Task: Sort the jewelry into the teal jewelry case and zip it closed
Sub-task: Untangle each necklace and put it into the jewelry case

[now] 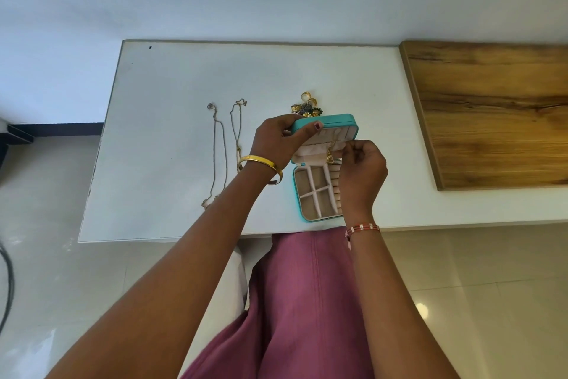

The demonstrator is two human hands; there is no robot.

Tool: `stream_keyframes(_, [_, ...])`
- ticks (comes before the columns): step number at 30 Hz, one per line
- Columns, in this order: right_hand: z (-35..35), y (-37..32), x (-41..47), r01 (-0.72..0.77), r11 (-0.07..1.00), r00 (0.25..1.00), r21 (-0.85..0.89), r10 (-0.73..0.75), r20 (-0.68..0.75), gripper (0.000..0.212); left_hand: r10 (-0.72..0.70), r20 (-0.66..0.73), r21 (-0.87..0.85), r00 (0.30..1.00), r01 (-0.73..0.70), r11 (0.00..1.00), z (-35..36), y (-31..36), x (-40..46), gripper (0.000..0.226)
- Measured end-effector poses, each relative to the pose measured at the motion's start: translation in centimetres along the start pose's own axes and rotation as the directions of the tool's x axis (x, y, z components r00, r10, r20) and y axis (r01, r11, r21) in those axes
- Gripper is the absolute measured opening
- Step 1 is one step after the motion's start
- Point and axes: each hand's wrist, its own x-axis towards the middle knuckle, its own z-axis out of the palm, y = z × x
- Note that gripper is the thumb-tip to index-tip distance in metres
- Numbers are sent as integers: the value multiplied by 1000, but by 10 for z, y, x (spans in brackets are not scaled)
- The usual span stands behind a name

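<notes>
While the case (pixel 319 191) lies open at the near edge of the table (pixel 172 139), its divided tray sits nearest the person, beige compartments bare so far as they show, the ring rolls partly hidden under the right wrist. Just above the tray the right hand (pixel 362 168) is curled, fingertips pinching a gold chain (pixel 330 152) against the inside of the raised lid (pixel 325 135) — the chain hangs down over the lid's gathered pocket, a small pendant at its low end. The left hand (pixel 281 140) grips the lid's far left corner, thumb over the teal rim, holding it upright.

The step in hand looks to be fastening this chain to a hook in the lid. To do it well, the left hand should keep the lid steady and tilted toward the eye, so the hook stays visible; the right should seat the chain fully before letting go, then tuck the loose end into the pocket so it cannot tangle or catch the zip later.

Farther off, two more chains (pixel 219 151) lie stretched out on the table to the left, apart from each other, and a heap of rings and small pieces (pixel 305 106) sits just behind the lid — all unsorted.
</notes>
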Motion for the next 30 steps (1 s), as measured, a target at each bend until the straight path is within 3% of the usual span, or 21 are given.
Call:
stream_keyframes(10, [-8, 7, -3, 50, 998, 997, -42, -48, 69, 17, -14, -17, -7, 1000, 14, 1000, -1, -1, 2, 38])
stream_keyframes(14, [-10, 22, -8, 92, 982, 996, -166, -91, 14, 13, -20, -15, -6, 1000, 20, 1000, 0, 1, 1, 36])
stream_keyframes(22, [0, 22, -7, 229, 876, 973, -425, -189, 134, 18, -21, -7, 24, 1000, 21, 999, -3, 1, 0, 36])
stream_keyframes(30, [-3, 21, -4, 161, 916, 986, -367, -136, 94, 16, -5, 23, 30, 1000, 5, 1000, -4, 5, -1, 37])
